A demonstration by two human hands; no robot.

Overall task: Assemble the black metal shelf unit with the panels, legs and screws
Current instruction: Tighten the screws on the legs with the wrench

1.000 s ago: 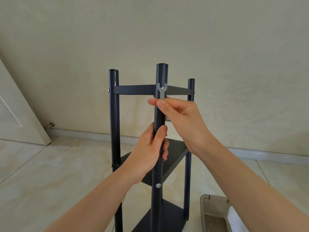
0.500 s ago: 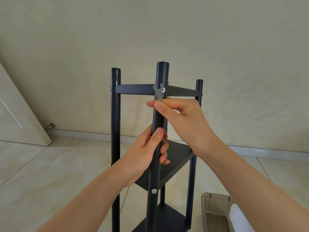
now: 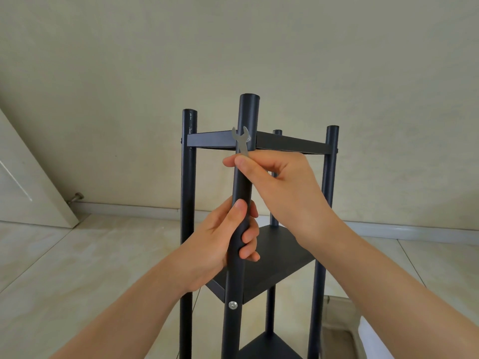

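Observation:
The black metal shelf unit [image 3: 293, 145] stands upright on the floor in front of me, with three panels between its round legs. My left hand [image 3: 228, 239] grips the nearest leg [image 3: 242, 193] about halfway between the top and middle panels. My right hand [image 3: 274, 177] pinches a small flat silver wrench [image 3: 241, 139], whose open jaw sits at the screw where the top panel meets that leg. A silver screw head [image 3: 233, 304] shows lower on the same leg, at the middle panel [image 3: 274, 265].
A pale wall rises behind the unit, with a white door [image 3: 28, 187] and a door stop [image 3: 75, 197] at the left. A grey plastic tray [image 3: 337, 330] with something white in it lies on the tiled floor at the lower right.
The shelf unit has turned, so the right and far legs now show farther right. The wrench has tilted to the left at the top screw. My left hand kept hold of the leg.

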